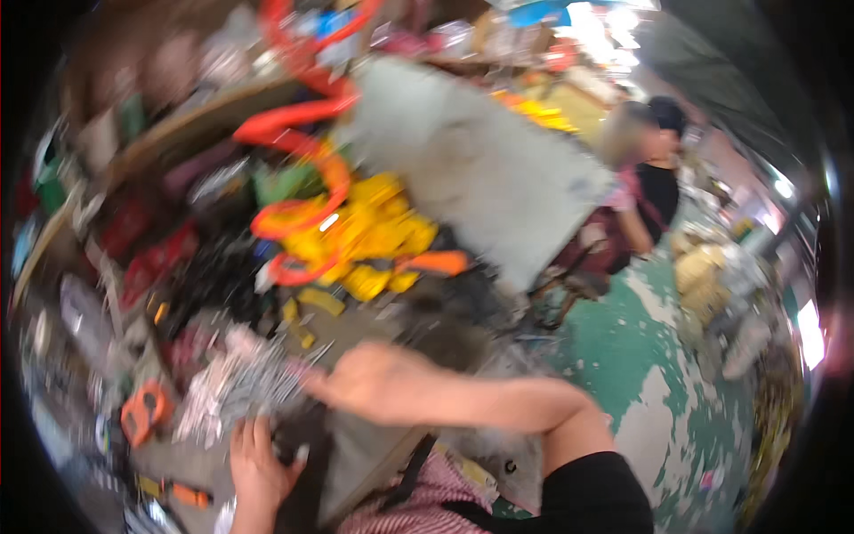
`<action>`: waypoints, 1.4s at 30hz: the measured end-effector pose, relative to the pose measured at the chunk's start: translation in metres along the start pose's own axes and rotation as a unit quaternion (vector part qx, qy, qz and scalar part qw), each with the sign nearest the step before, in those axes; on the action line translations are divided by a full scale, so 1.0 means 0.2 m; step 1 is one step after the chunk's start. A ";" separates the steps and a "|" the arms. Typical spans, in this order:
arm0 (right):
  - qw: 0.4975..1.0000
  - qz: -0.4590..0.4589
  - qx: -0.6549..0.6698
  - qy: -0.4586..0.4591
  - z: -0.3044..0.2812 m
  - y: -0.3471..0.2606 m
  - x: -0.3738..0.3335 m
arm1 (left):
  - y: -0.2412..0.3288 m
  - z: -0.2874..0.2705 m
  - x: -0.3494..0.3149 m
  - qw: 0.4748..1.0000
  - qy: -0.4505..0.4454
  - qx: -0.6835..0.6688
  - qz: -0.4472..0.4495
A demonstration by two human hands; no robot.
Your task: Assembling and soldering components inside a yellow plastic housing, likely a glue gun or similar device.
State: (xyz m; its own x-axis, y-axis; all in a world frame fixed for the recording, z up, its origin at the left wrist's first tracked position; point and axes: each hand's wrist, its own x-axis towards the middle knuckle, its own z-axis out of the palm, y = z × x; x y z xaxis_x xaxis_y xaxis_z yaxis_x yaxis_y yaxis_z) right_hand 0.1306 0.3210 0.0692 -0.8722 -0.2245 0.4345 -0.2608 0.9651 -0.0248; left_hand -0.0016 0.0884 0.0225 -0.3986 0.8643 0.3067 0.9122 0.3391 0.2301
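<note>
My left hand [260, 473] is at the lower left, its fingers and thumb spread over the edge of a dark surface [302, 463]. I see nothing gripped in it. To its right and farther off, my right hand [374, 383] reaches leftward, blurred by motion. Its fingers look closed, and what they hold, if anything, is smeared out. Just beyond its fingertips lies a heap of thin grey and pinkish pieces [258, 378]. A rounded orange-and-black piece [147, 412] lies left of that heap.
An orange coiled hose [334, 178] hangs over a pile of yellow pieces [382, 227]. An orange-handled item [436, 262] lies beside them. A large grey board [480, 160] stands behind. Other people [654, 169] are at the right, by the worn green floor [632, 329].
</note>
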 end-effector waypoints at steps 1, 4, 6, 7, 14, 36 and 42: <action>0.999 0.014 -0.022 0.020 -0.10 0.05 0.00 | -0.02 -0.01 -0.01 1.000 0.026 -0.001 -0.008; 0.996 0.064 -0.062 0.020 -0.16 0.20 -0.08 | -0.08 -0.09 -0.05 0.998 0.033 -0.014 -0.052; 0.989 0.051 -0.137 -0.013 -0.18 0.30 -0.14 | -0.10 -0.12 -0.11 0.996 0.018 -0.006 -0.088; 0.988 0.053 -0.144 -0.003 -0.17 0.34 -0.15 | -0.12 -0.12 -0.16 0.993 0.012 0.008 -0.117; 0.985 0.132 -0.108 0.012 0.26 0.17 -0.03 | -0.17 -0.07 -0.32 0.991 -0.007 -0.075 -0.107; 0.818 0.182 0.531 -0.128 0.62 -0.46 0.31 | -0.18 -0.09 -0.35 0.982 -0.019 -0.110 -0.153; 0.960 0.048 0.226 -0.156 0.54 -0.37 0.26 | -0.19 -0.04 -0.34 0.966 -0.014 -0.164 -0.197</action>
State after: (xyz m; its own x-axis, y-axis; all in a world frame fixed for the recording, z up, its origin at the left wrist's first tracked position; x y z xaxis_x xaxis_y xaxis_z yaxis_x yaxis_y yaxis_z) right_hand 0.0608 0.2237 -0.0033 -0.9641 -0.2356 0.1227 -0.2655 0.8419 -0.4698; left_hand -0.0108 0.0131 0.0009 -0.7027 0.7027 0.1114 0.6085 0.5125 0.6058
